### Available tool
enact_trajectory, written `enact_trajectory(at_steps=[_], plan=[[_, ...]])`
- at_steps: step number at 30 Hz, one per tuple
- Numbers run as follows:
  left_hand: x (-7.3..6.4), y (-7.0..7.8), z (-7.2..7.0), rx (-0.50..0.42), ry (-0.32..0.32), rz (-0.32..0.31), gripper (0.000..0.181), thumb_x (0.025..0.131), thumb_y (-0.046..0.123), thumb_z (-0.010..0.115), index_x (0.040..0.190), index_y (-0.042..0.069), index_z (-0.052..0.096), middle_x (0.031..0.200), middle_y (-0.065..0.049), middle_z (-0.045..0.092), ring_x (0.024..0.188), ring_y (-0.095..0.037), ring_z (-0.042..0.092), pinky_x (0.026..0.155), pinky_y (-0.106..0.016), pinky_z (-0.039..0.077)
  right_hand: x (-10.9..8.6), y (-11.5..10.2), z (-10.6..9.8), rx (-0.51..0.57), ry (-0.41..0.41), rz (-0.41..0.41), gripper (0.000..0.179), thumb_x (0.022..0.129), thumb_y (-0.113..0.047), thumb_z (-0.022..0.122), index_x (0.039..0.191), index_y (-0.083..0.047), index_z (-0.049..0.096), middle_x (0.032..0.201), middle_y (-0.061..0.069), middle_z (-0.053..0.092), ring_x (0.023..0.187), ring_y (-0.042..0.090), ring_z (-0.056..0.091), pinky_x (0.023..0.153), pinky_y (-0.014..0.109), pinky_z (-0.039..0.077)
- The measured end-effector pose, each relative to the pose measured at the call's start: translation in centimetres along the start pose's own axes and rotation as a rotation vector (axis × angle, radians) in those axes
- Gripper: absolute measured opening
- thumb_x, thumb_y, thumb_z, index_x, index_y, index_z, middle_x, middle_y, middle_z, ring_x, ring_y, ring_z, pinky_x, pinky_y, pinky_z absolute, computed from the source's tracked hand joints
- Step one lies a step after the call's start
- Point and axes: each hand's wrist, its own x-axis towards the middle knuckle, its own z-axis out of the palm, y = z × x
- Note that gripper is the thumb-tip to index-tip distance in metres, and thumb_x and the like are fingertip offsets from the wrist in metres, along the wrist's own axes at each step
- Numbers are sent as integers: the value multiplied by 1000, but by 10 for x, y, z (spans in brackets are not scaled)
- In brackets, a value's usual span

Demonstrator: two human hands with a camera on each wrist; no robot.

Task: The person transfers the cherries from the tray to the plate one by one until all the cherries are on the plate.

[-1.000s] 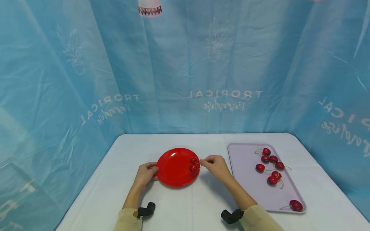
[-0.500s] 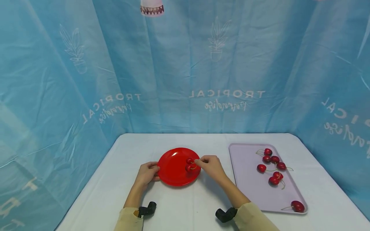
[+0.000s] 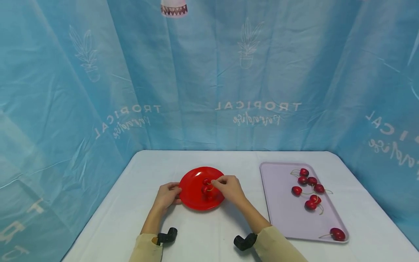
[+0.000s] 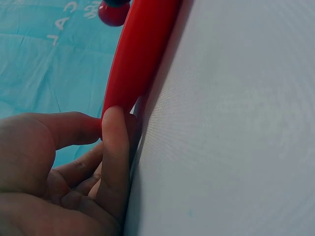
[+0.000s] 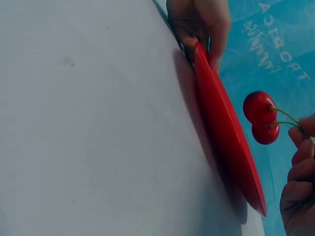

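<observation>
My left hand [image 3: 166,196] pinches the left rim of a round red plate [image 3: 191,194] between thumb and fingers. The left wrist view shows the thumb on top of that rim and a finger [image 4: 115,157] against its outer side. Over the plate, my right hand [image 3: 230,187] pinches the joined green stems of two red cherries [image 5: 261,110]. Seen from the right wrist, the cherries hang apart from the plate [image 5: 224,132], above its surface. Part of the right hand [image 5: 300,182] lies outside that view.
To the right lies a pale lilac tray [image 3: 281,222] with several stemmed cherries [image 3: 302,181] toward its far right. One more cherry [image 3: 337,234] sits at its near right corner. A white cloth covers the table [image 3: 203,236]; a blue printed curtain [image 3: 209,72] surrounds it.
My right hand has moved left, carrying the pair of cherries from the plate's right rim to over its middle. The left hand has kept its hold on the rim.
</observation>
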Motion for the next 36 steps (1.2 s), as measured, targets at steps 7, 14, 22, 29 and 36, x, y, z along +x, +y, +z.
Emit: enact_trajectory(at_steps=[7, 14, 22, 29, 36], plan=[[1, -2, -2, 26, 7, -2, 33, 93, 10, 59, 124, -2, 58, 97, -15, 64, 66, -20, 64, 61, -32, 57, 3, -4, 12, -1, 3, -30, 14, 88, -30, 70, 85, -16, 73, 76, -3, 65, 79, 20, 58, 64, 28, 54], [2, -1, -2, 20, 3, -9, 33, 93, 9, 59, 124, -2, 58, 98, -15, 64, 67, -19, 63, 60, -32, 57, 4, -6, 26, -26, 4, -42, 14, 87, -29, 70, 84, -16, 73, 73, -7, 64, 75, 18, 58, 63, 26, 54], [1, 1, -1, 9, 5, -17, 33, 93, 8, 59, 124, -2, 57, 98, -15, 63, 67, -19, 63, 59, -32, 57, 3, -7, 37, -84, -11, -81, 14, 87, -30, 71, 84, -18, 75, 68, -10, 63, 66, 13, 57, 59, 24, 52], [1, 2, -1, 8, 4, -11, 34, 92, 8, 60, 124, -4, 57, 98, -16, 63, 67, -19, 63, 57, -31, 57, 0, -10, 41, -204, -24, -88, 17, 86, -31, 71, 83, -15, 77, 61, -13, 60, 58, 9, 55, 54, 23, 50], [3, -3, -2, 41, -1, 6, 33, 92, 8, 59, 124, -2, 58, 97, -14, 64, 67, -19, 64, 58, -31, 57, -3, -7, 42, -210, 9, -82, 18, 85, -32, 71, 93, -16, 77, 68, -16, 63, 62, 8, 57, 58, 22, 51]])
